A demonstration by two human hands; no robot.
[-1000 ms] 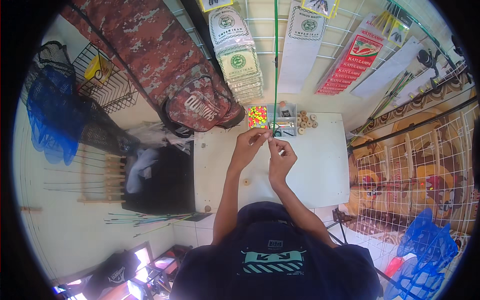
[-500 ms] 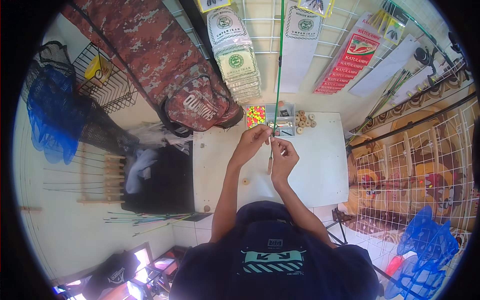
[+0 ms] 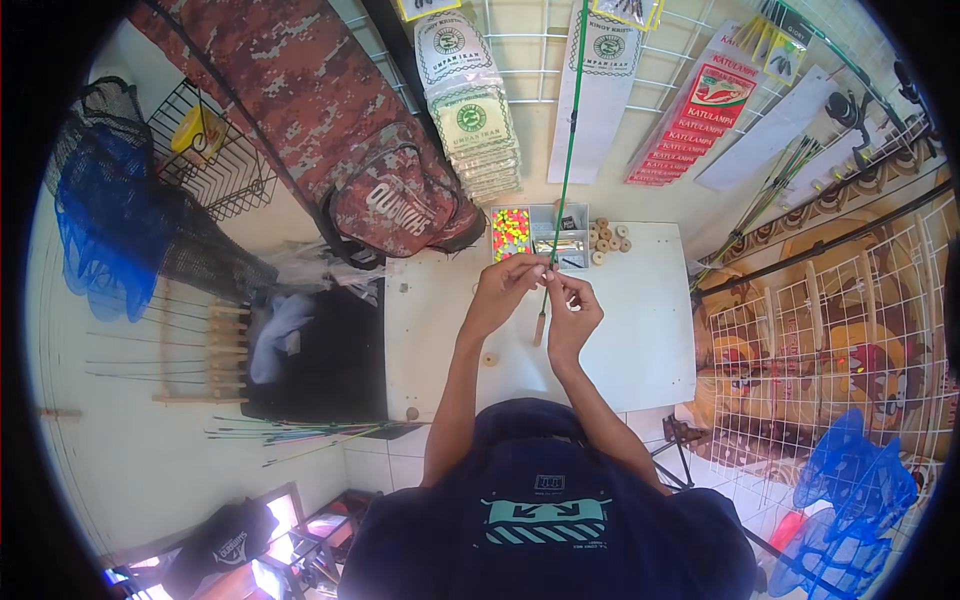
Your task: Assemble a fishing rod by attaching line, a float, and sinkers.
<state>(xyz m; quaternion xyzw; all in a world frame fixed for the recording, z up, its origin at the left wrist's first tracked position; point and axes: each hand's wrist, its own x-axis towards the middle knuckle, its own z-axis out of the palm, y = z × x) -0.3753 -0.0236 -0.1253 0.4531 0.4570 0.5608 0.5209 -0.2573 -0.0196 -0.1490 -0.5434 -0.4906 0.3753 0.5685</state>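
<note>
A thin green fishing rod runs up from a small tan handle and leans slightly right toward its upper end. My left hand is closed in a pinch at the rod's lower part, thumb and forefinger together. Right beside it, my right hand pinches the same stretch of rod, its fingertips almost touching the left ones. Any small piece between the fingertips is too tiny to make out. Both hands are above the white table.
Past my hands, a compartment box holds bright beads and small parts. Cork rings lie at its right; a single ring lies nearer me. A camouflage rod bag stands left, and packets hang on the wall grid.
The rod's upper end has tilted to the right, and its handle has shifted slightly left and up. Both hands stay at the rod, with small finger movements.
</note>
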